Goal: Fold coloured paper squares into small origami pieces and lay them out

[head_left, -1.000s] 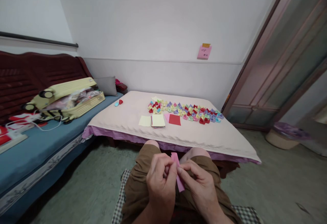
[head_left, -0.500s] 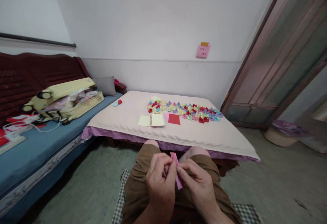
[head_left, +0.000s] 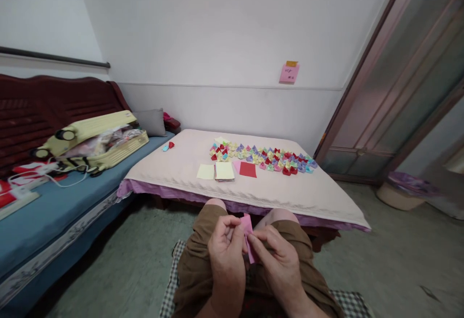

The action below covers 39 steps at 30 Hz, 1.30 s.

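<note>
1. Left hand (head_left: pixel 228 248): half curled, with a gap between forefinger and thumb; the fingers touch the left side of a pink paper strip (head_left: pixel 247 224). Whether they pinch it firmly cannot be told.

2. Right hand (head_left: pixel 277 255): thumb and forefinger closed on the right side of the strip near mid-length; the other fingers are bent inward.

3. Position of the strip: tilted, between the hands, above the lap of the brown shorts (head_left: pixel 201 240) and off the near edge of the bench (head_left: pixel 174 173).

4. Sheets near the bench's near edge, left to right: a yellow sheet (head_left: pixel 205 171), a paper stack (head_left: pixel 224 171) with a pale yellow top, a pink sheet (head_left: pixel 236 165), and a red sheet (head_left: pixel 248 169) partly covering the pink one.

5. Folded paper pieces (head_left: pixel 263 154), many-coloured, spread behind the sheets toward the bench's right edge; a red piece (head_left: pixel 171 145) and a blue piece (head_left: pixel 166 148) lie by its left edge.

6. Likely faults: with no flat support beneath, the layers could slip and a crease set crooked. Opposed pulling could tear the strip; a loosened right pinch could drop it onto the lap or floor (head_left: pixel 134 245). A knee catching the overhanging purple cloth (head_left: pixel 152 190) could disturb the sheets.
</note>
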Each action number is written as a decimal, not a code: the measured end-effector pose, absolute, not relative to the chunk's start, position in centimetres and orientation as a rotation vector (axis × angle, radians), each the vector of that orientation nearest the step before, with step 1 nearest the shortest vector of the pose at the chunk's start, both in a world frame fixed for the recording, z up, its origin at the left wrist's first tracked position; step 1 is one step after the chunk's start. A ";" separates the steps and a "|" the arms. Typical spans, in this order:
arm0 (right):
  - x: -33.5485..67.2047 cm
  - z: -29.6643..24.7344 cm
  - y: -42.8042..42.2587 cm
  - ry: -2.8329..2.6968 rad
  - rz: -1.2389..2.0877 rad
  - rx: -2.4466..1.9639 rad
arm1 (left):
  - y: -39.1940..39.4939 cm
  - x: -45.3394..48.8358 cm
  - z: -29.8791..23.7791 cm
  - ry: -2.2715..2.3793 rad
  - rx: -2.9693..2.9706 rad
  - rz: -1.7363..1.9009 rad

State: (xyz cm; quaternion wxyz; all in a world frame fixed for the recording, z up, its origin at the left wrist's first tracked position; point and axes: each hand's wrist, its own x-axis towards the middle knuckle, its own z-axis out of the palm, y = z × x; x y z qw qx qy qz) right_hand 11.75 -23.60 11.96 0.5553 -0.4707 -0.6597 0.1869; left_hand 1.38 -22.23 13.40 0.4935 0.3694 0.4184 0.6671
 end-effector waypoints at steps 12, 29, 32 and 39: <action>11.7 12.2 -23.6 -1.675 0.166 -1.053 | -22.2 1.7 13.9 1.039 0.809 1.603; 11.9 12.0 -23.8 -1.773 0.062 -1.030 | -22.5 0.8 13.9 1.301 1.494 1.695; 12.1 12.1 -23.7 -1.769 0.084 -1.045 | -22.3 0.6 14.4 1.242 1.447 1.608; 12.4 12.3 -23.6 -1.777 0.134 -1.043 | -21.7 0.0 15.2 1.177 1.483 1.531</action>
